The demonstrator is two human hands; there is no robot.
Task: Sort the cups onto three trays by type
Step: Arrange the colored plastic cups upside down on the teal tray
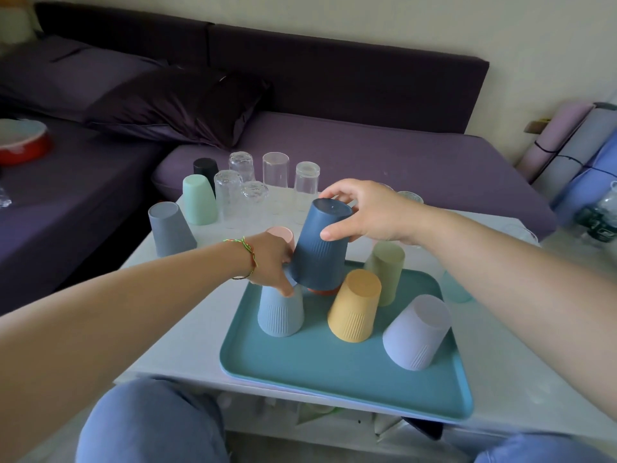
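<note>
A teal tray (334,372) on the white table holds upside-down ribbed plastic cups: light blue (280,315), yellow (355,307), lilac (417,332) and pale green (385,272). My right hand (364,210) grips a dark blue ribbed cup (320,248) by its base, held upside down above a red-brown cup (322,291) whose rim alone shows. My left hand (272,262) rests by the dark blue cup's rim, touching the light blue cup's top; a pink cup (280,233) stands behind it. Whether it grips anything is unclear.
At the table's far side stand several clear glasses (275,168), a mint cup (199,200), a black cup (205,168) and a grey cup (170,228). A translucent teal cup (455,290) sits right of the tray. A purple sofa (400,155) lies beyond.
</note>
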